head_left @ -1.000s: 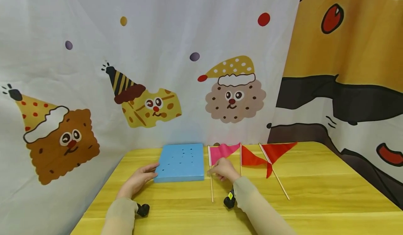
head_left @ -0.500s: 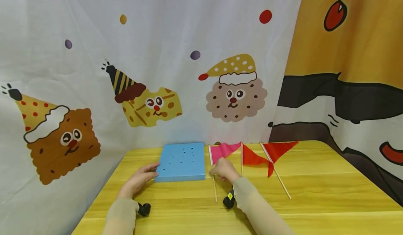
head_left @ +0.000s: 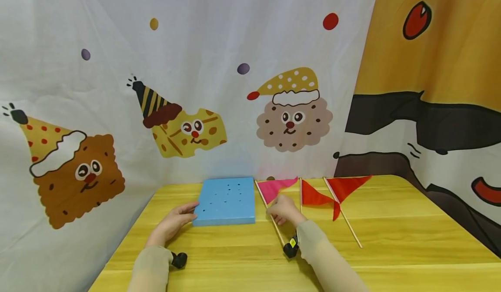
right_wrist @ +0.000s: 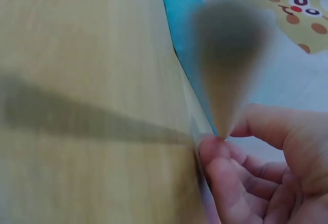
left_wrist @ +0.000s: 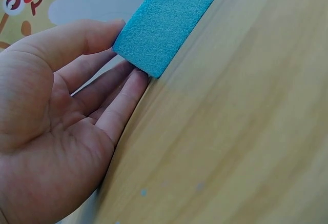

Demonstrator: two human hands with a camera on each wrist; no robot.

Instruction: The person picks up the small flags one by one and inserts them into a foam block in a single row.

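A flat blue foam block (head_left: 219, 203) with several small holes in its top lies on the wooden table. My left hand (head_left: 175, 222) rests against its left side, and in the left wrist view the thumb and fingertips touch the foam's end (left_wrist: 164, 24) with fingers fairly straight. Right of the block, my right hand (head_left: 286, 209) pinches the wooden stick of a pink pennant flag (head_left: 274, 189) between thumb and index finger. The stick slants, its lower end toward me; in the right wrist view the stick (right_wrist: 228, 75) looms blurred close to the camera.
Two red pennant flags lie right of my right hand: the nearer red flag (head_left: 313, 194), partly hidden by that hand, and another red flag (head_left: 347, 188) on a slanting stick. Behind the wooden table (head_left: 411, 231) hangs a printed cloth (head_left: 235, 31).
The pink flag's stick has turned, its lower end swinging right toward my right wrist as that hand shifts slightly right. My left hand and the foam block stay in place.
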